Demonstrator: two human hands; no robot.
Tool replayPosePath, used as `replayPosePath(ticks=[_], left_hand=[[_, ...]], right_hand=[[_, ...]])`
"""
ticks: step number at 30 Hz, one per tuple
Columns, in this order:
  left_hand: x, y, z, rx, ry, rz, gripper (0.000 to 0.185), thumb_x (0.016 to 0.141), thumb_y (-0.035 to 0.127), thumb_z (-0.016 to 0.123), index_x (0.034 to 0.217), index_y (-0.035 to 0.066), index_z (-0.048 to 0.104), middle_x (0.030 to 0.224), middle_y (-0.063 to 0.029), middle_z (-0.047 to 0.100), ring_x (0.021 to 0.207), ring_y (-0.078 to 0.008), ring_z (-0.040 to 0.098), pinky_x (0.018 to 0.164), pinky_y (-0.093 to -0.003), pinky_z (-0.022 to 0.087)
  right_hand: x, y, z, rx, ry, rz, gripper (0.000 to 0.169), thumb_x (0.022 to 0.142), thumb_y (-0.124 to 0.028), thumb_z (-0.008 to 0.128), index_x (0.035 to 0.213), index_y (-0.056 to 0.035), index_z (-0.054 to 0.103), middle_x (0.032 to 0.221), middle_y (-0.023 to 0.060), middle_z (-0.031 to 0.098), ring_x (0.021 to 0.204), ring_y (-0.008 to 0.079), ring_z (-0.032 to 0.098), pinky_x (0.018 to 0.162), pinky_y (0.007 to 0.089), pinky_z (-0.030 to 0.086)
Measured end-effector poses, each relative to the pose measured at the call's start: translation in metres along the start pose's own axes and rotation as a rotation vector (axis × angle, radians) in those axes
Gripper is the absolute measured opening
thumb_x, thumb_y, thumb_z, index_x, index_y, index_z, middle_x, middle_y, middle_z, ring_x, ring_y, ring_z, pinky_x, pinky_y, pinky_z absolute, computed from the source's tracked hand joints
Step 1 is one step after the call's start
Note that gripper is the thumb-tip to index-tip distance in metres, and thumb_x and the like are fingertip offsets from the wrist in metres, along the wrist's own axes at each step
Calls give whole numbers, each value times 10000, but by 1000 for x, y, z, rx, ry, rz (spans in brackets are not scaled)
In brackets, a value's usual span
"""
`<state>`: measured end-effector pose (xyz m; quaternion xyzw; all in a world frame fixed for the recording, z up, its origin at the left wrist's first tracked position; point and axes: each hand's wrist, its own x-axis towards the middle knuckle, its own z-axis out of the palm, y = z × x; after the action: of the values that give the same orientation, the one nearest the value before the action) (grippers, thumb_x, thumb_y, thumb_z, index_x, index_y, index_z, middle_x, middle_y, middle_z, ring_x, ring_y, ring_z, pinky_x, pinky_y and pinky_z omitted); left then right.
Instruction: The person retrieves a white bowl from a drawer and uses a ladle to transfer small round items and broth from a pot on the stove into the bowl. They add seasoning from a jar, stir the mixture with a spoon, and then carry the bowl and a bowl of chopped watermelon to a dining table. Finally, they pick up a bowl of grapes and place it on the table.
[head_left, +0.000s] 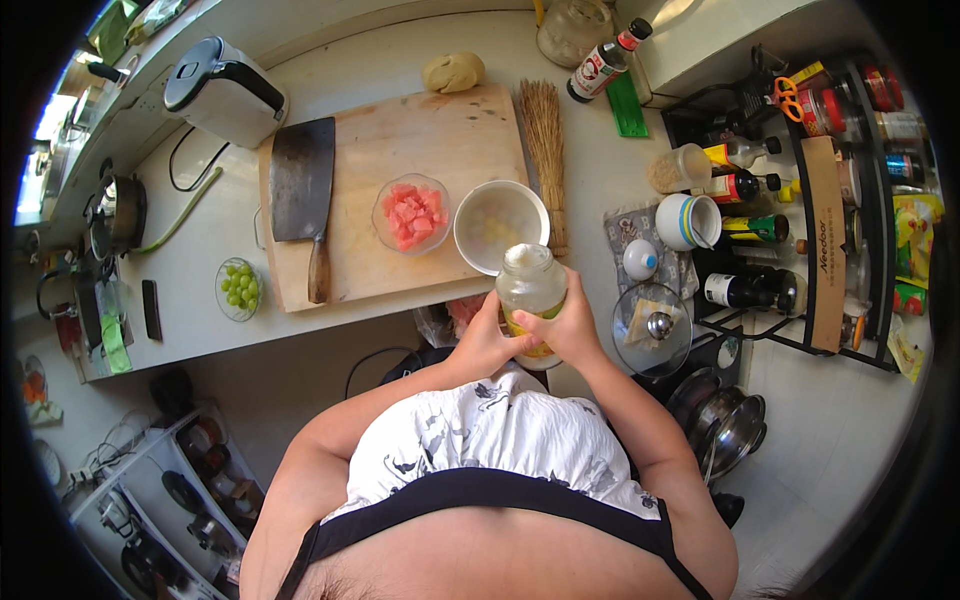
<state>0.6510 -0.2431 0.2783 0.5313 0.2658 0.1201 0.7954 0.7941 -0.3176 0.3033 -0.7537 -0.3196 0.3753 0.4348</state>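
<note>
A glass jar (534, 289) with a coloured label and a white substance at its mouth is held between my left hand (489, 336) and my right hand (564, 321), close to my body. Just beyond the jar, a white bowl (463, 244) with pale pieces in liquid sits at the right edge of a wooden cutting board (420, 127). To its left on the board is a glass bowl (377, 225) of pink-red fruit chunks. A cleaver (304, 180) with a wooden handle lies along the board's left side.
Green grapes (240, 286) in a glass dish stand left of the board. A straw brush (544, 150), a sauce bottle (609, 60) and a glass lid (651, 330) are to the right, beside a black rack (796, 225) of bottles. An electric kettle (225, 97) stands back left.
</note>
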Motion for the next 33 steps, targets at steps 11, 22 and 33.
replayPosePath(ticks=[11, 22, 33], left_hand=[[0, -4, -2, 88, -6, 17, 744, 756, 100, 745, 1352, -15, 314, 1291, -131, 466, 1221, -213, 451, 1034, -366, 372], [-2, 5, 0, 276, 94, 92, 850, 699, 167, 750, 1388, -5, 283, 1269, -222, 480, 1191, -322, 508, 991, -373, 416], [0, 6, -3, 201, 17, 45, 761, 773, 27, 695, 1388, -11, 247, 1304, -137, 441, 1239, -212, 449, 1018, -358, 405]], right_hand=[[-6, 6, 1, 9, -20, -23, 840, 638, -247, 840, 1277, 13, 360, 1207, 177, 512, 1118, 273, 540, 956, 385, 435], [-14, 14, 2, 154, -14, -223, 916, 617, -232, 849, 1319, -13, 302, 1252, 146, 471, 1171, 249, 491, 997, 384, 398], [-11, 11, 4, 62, 4, -206, 869, 637, -214, 835, 1304, -5, 318, 1235, 168, 481, 1155, 262, 508, 971, 385, 421]])
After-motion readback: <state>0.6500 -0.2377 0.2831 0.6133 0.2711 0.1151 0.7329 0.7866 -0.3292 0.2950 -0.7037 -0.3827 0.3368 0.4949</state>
